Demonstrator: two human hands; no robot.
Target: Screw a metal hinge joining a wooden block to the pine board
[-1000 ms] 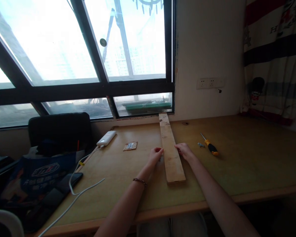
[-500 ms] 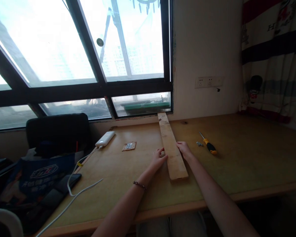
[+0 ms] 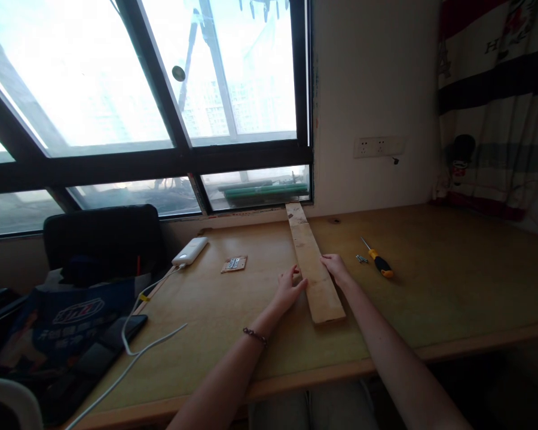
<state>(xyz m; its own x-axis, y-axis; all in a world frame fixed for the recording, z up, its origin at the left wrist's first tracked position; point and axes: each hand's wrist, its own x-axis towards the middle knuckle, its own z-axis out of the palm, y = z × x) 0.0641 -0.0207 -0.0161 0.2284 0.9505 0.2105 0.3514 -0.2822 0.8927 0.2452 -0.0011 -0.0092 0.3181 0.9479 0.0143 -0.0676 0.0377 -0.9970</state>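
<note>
A long pale wooden board lies lengthwise on the table, its far end at the window sill and its near end toward me. My left hand is at the board's left edge, thumb against it and fingers curled beside it. On the opposite edge, my right hand grips the board, fingers partly hidden. Right of the board are a yellow-and-black screwdriver and several small screws. To the left, a small flat piece with metal parts on it rests on the table.
A white power bank with a white cable sits at the table's left edge. Beyond that edge are a black chair and a blue bag. The window and a wall socket stand behind the table.
The board's near end has shifted slightly to the right. Both hands stay at its edges, and the view has turned a little.
</note>
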